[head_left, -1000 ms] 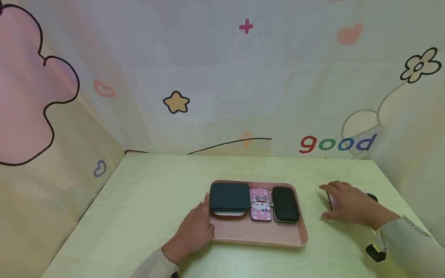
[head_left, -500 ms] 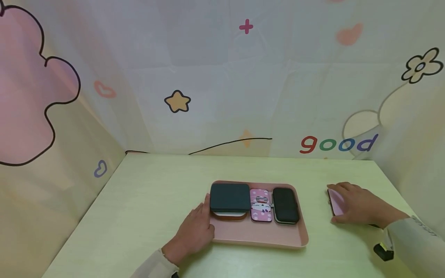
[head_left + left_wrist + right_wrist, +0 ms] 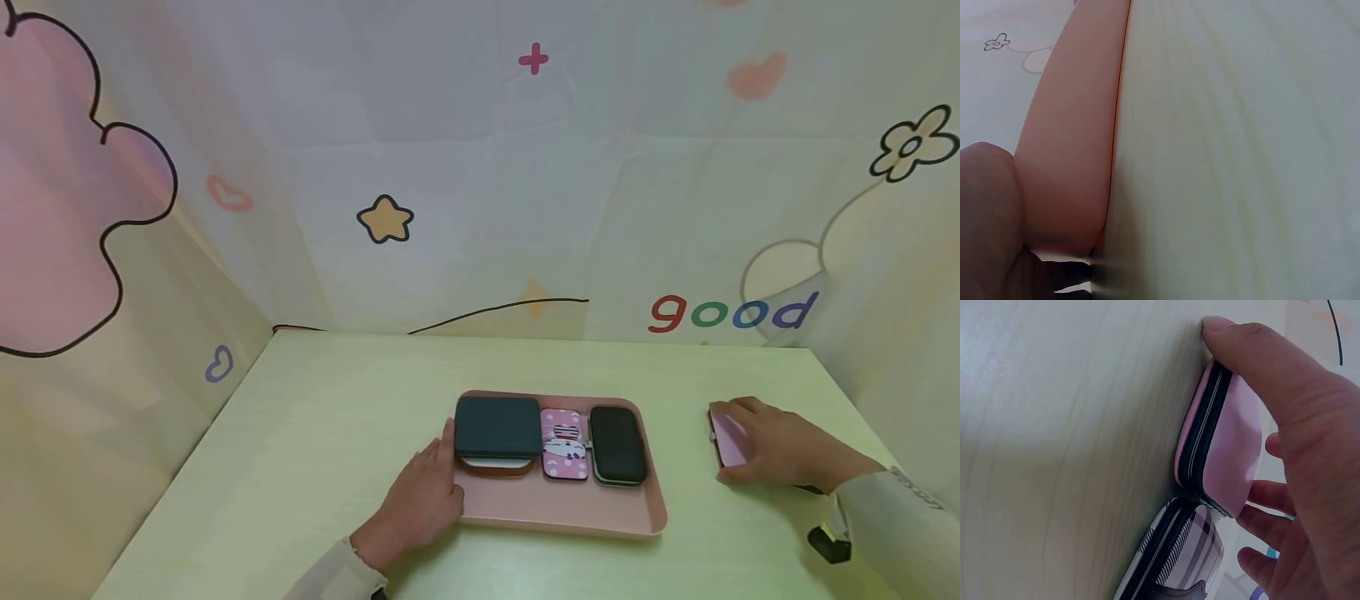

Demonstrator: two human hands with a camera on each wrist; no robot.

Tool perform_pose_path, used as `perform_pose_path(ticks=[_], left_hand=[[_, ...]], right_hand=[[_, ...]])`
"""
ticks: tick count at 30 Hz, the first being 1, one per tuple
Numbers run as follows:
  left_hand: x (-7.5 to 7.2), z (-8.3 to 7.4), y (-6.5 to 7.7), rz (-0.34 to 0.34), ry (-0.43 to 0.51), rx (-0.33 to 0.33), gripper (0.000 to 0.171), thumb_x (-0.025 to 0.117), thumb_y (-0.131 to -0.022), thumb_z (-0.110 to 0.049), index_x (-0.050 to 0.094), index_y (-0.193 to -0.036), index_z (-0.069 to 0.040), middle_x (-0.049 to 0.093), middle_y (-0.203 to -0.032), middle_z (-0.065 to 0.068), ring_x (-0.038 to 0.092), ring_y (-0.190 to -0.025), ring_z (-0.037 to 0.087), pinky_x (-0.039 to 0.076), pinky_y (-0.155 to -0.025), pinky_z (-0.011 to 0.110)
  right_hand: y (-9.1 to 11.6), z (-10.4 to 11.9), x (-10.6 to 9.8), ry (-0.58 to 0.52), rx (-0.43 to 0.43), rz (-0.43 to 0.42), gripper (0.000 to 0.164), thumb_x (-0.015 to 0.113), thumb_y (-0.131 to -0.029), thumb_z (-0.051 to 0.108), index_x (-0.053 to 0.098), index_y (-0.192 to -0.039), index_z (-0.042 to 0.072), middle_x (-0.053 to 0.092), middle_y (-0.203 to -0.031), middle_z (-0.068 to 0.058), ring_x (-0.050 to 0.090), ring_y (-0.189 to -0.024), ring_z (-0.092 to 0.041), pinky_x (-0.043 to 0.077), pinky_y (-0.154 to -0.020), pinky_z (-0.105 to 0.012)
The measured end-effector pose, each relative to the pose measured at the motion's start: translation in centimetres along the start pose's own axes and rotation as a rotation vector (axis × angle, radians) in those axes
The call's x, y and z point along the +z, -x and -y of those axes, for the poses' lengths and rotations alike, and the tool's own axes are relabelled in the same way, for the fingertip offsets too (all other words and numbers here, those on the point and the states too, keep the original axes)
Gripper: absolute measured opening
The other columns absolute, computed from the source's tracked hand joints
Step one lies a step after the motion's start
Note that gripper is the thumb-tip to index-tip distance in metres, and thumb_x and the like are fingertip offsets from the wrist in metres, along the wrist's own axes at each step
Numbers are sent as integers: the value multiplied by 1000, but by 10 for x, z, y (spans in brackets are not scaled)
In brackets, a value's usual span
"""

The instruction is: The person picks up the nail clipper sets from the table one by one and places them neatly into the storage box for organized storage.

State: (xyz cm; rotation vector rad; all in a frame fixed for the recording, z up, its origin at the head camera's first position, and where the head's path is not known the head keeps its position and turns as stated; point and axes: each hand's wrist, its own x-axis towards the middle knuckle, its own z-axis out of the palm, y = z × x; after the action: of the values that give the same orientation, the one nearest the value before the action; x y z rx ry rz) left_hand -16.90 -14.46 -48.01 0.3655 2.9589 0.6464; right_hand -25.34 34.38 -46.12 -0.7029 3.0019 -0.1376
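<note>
My left hand (image 3: 420, 492) holds the left front corner of a pink tray (image 3: 547, 508), fingers along its side and thumb at the front. In the left wrist view, the tray's wall (image 3: 1072, 137) stands against the hand (image 3: 988, 212). On the right, my right hand (image 3: 776, 442) grips a pink zip case (image 3: 727, 440) lying on the table. The right wrist view shows the thumb on one edge of this case and fingers on the opposite edge. A plaid zip case (image 3: 1194, 550) lies right beside it, mostly hidden by the hand in the head view.
Inside the tray lie a dark green flat case (image 3: 497, 427) stacked over white and brown items, a pink patterned case (image 3: 564, 450) and a black zip case (image 3: 618, 445). A printed curtain (image 3: 480, 167) rises behind the table (image 3: 322, 417).
The right hand has shifted slightly right and its spread fingers have come down onto the pink zip case, gripping its edges. The left hand stays at the tray.
</note>
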Motion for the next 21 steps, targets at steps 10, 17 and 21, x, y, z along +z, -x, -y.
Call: perform_pose_path(ticks=[10, 17, 21], left_hand=[[0, 0, 0, 2, 3, -1, 74, 43, -98, -18, 7, -160, 2, 35, -159, 20, 34, -147, 37, 32, -117, 54], [-1, 0, 0, 2, 9, -1, 74, 42, -98, -18, 7, -159, 2, 34, -159, 20, 34, -147, 37, 31, -117, 54], [0, 0, 0, 5, 10, -7, 75, 43, -98, -18, 6, -160, 1, 34, -159, 20, 34, -147, 37, 31, -117, 54]], right_hand=[[-1, 0, 0, -49, 59, 56, 105, 78, -66, 71, 48, -144, 8, 49, -140, -26, 56, -117, -47, 48, -92, -65], [-4, 0, 1, -81, 102, 97, 108, 77, -64, 74, 46, -145, 10, 45, -143, -27, 52, -122, -49, 46, -95, -67], [-4, -1, 1, -92, 89, 86, 108, 79, -65, 72, 47, -145, 8, 46, -142, -26, 51, -122, -47, 46, -96, -66]])
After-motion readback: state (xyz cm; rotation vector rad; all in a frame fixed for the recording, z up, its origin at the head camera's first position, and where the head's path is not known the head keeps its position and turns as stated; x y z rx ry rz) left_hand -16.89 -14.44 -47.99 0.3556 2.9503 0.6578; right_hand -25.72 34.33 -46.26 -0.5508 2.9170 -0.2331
